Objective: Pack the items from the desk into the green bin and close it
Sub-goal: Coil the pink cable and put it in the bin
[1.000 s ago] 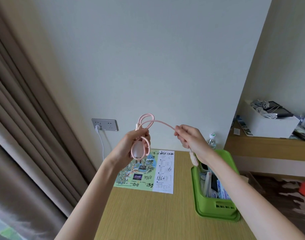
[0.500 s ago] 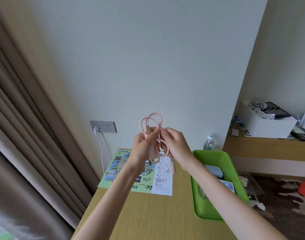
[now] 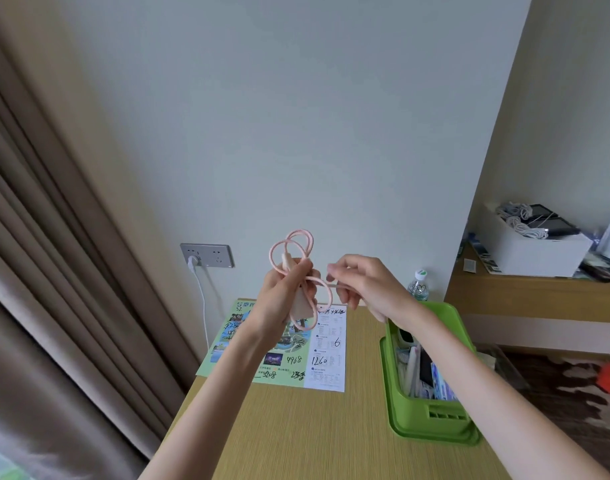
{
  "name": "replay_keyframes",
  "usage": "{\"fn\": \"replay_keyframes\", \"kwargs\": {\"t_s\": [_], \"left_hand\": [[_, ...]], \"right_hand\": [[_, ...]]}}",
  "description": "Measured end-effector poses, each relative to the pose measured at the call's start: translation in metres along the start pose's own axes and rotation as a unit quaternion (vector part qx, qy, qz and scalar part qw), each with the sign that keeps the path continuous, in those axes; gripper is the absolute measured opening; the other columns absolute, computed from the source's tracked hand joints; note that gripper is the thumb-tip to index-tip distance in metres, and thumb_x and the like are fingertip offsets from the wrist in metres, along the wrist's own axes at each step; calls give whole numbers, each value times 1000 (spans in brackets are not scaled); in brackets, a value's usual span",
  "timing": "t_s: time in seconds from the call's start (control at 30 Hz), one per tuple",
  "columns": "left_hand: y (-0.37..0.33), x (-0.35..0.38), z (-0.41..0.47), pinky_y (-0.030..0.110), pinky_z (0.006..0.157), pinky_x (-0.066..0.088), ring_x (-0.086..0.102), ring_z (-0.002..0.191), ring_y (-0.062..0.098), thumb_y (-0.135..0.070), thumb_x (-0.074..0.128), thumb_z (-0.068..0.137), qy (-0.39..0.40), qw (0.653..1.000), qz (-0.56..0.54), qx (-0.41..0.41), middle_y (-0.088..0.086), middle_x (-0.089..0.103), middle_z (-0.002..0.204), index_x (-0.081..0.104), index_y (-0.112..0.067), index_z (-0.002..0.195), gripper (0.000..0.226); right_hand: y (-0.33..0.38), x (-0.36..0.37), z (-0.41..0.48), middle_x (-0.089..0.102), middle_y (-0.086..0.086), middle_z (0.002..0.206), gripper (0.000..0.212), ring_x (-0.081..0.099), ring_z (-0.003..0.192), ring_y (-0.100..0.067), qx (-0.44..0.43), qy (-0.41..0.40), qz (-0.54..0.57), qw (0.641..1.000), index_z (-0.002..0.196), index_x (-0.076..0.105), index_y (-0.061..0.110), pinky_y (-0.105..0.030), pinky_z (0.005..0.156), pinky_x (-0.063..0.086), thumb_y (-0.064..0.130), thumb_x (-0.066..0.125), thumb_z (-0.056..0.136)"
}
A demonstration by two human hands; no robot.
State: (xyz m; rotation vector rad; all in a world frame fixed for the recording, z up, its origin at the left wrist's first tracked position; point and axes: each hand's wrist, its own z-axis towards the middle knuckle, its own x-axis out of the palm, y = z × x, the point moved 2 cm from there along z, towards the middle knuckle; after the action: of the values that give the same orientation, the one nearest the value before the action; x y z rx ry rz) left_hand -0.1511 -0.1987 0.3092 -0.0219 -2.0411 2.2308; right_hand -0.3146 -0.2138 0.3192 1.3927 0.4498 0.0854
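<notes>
Above the wooden surface [image 3: 314, 441], left of the open green plastic bin [image 3: 431, 422], we hold a coiled pink braided cable [image 3: 298, 231] in the air. Our left hand [image 3: 283, 296] has its fingers curled round the gathered loops; our right hand [image 3: 366, 289] pinches the free end just beside them. We judge the cable light, soft and springy, likely to uncoil, so it is best gripped across the whole bundle when lowered into the bin.
</notes>
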Motion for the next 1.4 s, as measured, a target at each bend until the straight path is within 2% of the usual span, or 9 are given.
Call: {"fn": "replay_keyframes", "kwargs": {"t_s": [0.1, 0.2, 0.37, 0.5, 0.7, 0.9, 1.1, 1.27, 1.4], "left_hand": [[-2, 6, 0, 23, 53, 43, 51, 50, 10, -26, 54, 98, 31, 996, 82, 7, -2, 57, 58, 59, -9, 76, 28], [-3, 13, -2, 18, 54, 45, 55, 51, 7, -25, 55, 98, 90, 982, 168, 4, -6, 61, 60, 59, -11, 74, 27], [-3, 14, -5, 18, 55, 46, 55, 55, 13, -25, 61, 94, 132, 977, 169, -13, 5, 62, 69, 63, -12, 75, 23], [-1, 8, -6, 19, 53, 44, 53, 54, 13, -30, 66, 90, 134, 976, 169, -34, 6, 62, 70, 65, -7, 79, 26], [-10, 5, -6, 21, 51, 43, 53, 53, 12, -32, 65, 91, 156, 975, 152, -52, 6, 63, 77, 66, -1, 94, 31], [-18, 6, -5, 20, 51, 43, 52, 54, 11, -30, 61, 94, 168, 977, 125, -45, 6, 60, 75, 65, -7, 89, 24], [-11, -1, 5, 20, 51, 43, 53, 53, 10, -24, 57, 96, 64, 994, 74, -56, 2, 59, 69, 65, -9, 84, 20], [-7, -12, 12, 20, 51, 43, 51, 55, 12, -21, 55, 98, -6, 990, 134, -48, 6, 58, 77, 63, -3, 97, 20], [0, -18, 11, 18, 50, 46, 52, 56, 12, -23, 55, 98, 49, 970, 232, -62, 7, 59, 81, 61, 2, 104, 26]], "right_hand": [[6, -3, 3, 70, 5, 89, 33, 67, 76, -13, -21, -76, -126, 989, 99, 59, 21, -31, 65, 49, 53, 58, 89], [11, -4, 9, 65, 6, 107, 38, 63, 96, -10, -62, -110, -119, 985, 112, 55, 24, -32, 84, 48, 44, 69, 84], [20, -11, 13, 70, -3, 80, 14, 64, 69, -11, -138, -109, -114, 978, 89, 69, 16, -29, 63, 52, 23, 77, 81], [18, -19, 14, 70, 7, 73, 4, 66, 69, -12, -200, -111, -247, 942, 84, 72, 22, -37, 68, 55, 26, 73, 83], [9, -21, 12, 75, -8, 78, 7, 73, 68, -14, -179, -121, -90, 972, 90, 72, 3, -30, 67, 60, 2, 66, 88], [-13, -12, 5, 75, -11, 84, 14, 73, 76, -21, -100, -153, 85, 979, 100, 67, 0, -35, 70, 60, 11, 59, 95], [-57, 23, -14, 66, -25, 114, 61, 60, 114, -42, 68, 158, 272, 947, 119, 56, 4, -37, 94, 46, 55, 29, 100], [-57, 15, -17, 68, -8, 78, 22, 61, 61, -24, 30, 113, 84, 990, 106, 65, 9, -30, 79, 50, 25, 65, 91], [-28, -8, -12, 72, -6, 86, 12, 61, 68, -8, -45, 31, -111, 992, 96, 73, 10, -23, 67, 48, 5, 67, 87]]}}
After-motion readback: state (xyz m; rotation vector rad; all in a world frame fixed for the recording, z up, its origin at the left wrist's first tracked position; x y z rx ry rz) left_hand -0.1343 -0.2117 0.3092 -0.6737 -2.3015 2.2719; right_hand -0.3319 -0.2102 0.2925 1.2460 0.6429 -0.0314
